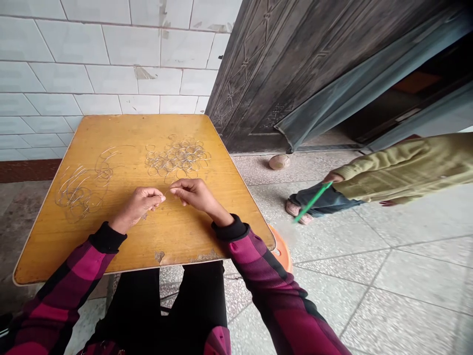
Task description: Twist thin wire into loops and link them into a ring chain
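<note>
Over the middle of the wooden table, my left hand [142, 206] and my right hand [195, 195] face each other with fingertips pinched. Between them a short bit of thin wire [165, 194] shows; most of it is hidden by the fingers. Beyond my right hand lies a pile of thin wire rings [179, 157]. To the left of my left hand is a loose heap of curved wire pieces [79, 192], some longer and springing outward.
The table [177, 236] has a chipped front edge and stands against a white tiled wall [125, 47]. An orange stool [283, 249] is tucked by its right corner. At the right, a person [399, 165] holds a green stick [313, 202]. A roundish object [279, 161] lies near the dark door [266, 74].
</note>
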Demonstrator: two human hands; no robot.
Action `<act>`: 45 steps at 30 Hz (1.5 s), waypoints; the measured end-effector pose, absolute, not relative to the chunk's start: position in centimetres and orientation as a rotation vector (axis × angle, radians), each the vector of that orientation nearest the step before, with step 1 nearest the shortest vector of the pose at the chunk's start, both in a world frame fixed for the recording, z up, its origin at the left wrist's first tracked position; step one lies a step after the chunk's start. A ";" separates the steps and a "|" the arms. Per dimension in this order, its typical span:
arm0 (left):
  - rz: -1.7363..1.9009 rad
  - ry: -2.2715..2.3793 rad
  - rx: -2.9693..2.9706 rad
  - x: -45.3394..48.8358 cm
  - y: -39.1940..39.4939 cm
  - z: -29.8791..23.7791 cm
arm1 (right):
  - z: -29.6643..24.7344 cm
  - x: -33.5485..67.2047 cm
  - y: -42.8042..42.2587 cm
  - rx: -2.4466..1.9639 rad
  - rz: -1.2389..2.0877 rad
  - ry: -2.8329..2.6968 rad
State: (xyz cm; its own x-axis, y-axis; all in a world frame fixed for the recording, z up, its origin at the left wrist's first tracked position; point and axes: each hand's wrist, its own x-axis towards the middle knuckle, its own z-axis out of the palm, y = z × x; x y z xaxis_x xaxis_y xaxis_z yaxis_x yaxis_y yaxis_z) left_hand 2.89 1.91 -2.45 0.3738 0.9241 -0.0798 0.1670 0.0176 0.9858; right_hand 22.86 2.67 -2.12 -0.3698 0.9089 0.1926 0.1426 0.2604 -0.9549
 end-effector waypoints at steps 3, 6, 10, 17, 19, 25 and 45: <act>0.814 1.035 1.431 2.9 1.9 -2.4 | -2.2 22.8 2.9 -0.935 1.462 -1.430; 0.825 1.024 1.427 2.9 1.9 -2.3 | -2.4 22.8 3.3 -0.878 1.744 -1.126; 0.829 1.002 1.420 2.9 1.8 -2.2 | -2.9 23.0 3.6 -0.779 2.072 -0.938; 0.848 0.995 1.396 3.1 1.7 -2.3 | -3.1 22.9 3.7 -0.747 2.205 -0.794; 0.859 0.999 1.389 3.2 1.6 -2.2 | -3.2 23.0 3.7 -0.753 2.202 -0.791; 0.848 1.013 1.374 3.3 1.5 -2.1 | -3.3 23.0 3.8 -0.733 2.190 -0.781; 0.786 0.954 1.386 2.7 1.9 -2.6 | -3.0 22.9 4.0 -0.904 2.004 -0.906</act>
State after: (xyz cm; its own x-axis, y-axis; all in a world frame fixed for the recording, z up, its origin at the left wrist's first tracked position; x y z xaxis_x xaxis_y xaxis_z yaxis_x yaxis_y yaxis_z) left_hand 2.67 1.92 -2.63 0.4319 0.8977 -0.0876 0.0857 0.0558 0.9948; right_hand 22.86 4.04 -3.00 -0.4733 0.8322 -0.2887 -0.3334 -0.4726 -0.8158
